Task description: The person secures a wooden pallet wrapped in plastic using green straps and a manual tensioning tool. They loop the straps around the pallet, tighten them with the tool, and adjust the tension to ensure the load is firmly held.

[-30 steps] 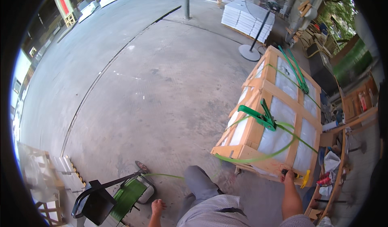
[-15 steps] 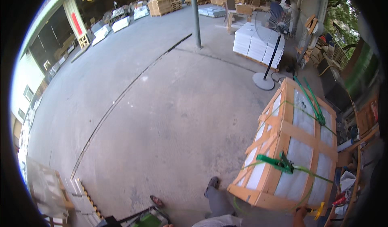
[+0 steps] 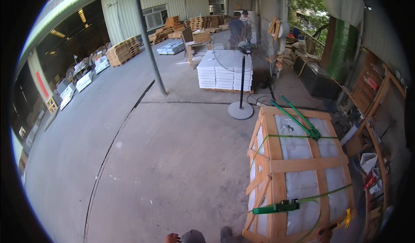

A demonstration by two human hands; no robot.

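At the lower right my right hand (image 3: 326, 235) is closed round the dark handle of a hammer (image 3: 347, 218) with a yellow head. It is beside the near end of a wooden crate (image 3: 309, 164) with white-wrapped contents between its slats. Green strapping (image 3: 330, 192) crosses the crate, with a loose loop hanging near its front. A green strap tensioner (image 3: 276, 207) lies across the near strap. Farther back, a long-handled green strapping tool (image 3: 302, 122) rests on top. My left hand (image 3: 173, 238) shows only partly at the bottom edge, away from the crate; its grip is hidden.
A pedestal fan (image 3: 242, 80) stands beyond the crate, before a stack of white slabs (image 3: 225, 72). A steel post (image 3: 149, 39) rises from the concrete floor. Cluttered wooden shelving (image 3: 371, 143) lines the right side. Two people (image 3: 242, 22) are at the back.
My view has lifted and swung right, so the crate sits lower and farther left. The green wheeled thing at the bottom has left view. The hammer stays in my right hand.
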